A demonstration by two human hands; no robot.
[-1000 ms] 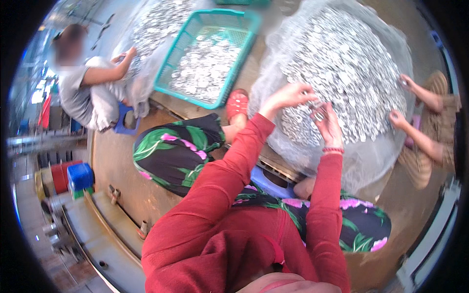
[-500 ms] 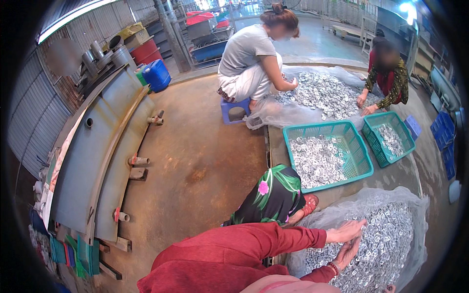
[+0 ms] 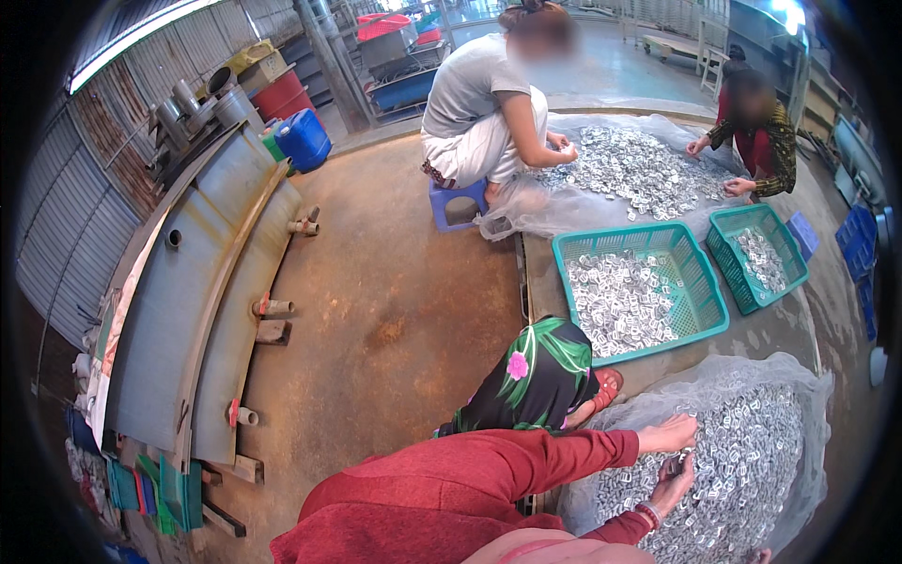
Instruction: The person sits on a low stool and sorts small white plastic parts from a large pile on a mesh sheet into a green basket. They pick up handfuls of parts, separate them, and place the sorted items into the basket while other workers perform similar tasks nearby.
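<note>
A heap of small silvery metal pieces with openings, like little buckles [image 3: 742, 470], lies on a translucent mesh sheet [image 3: 817, 414] at the lower right. Over its near left part is my left hand [image 3: 667, 435], in a red sleeve, its fingers bent together; whatever they pinch is too small to make out. Just below it my right hand [image 3: 673, 482], with a bracelet at the wrist, is curled around what look like a few of these metal pieces. A small gap separates the two hands. Beside the sheet are my knee in floral cloth and a red sandal [image 3: 609, 387].
Beyond the heap stand a large green basket [image 3: 705, 334] and a smaller one [image 3: 745, 299], both partly filled with pieces. Two co-workers crouch at another heap [image 3: 639, 174] farther back. A long metal trough [image 3: 155, 348] with pipe stubs runs along the left.
My hands, close together before, have come slightly apart. The far-right co-worker's hands have spread apart. The whole view has shifted a little.
</note>
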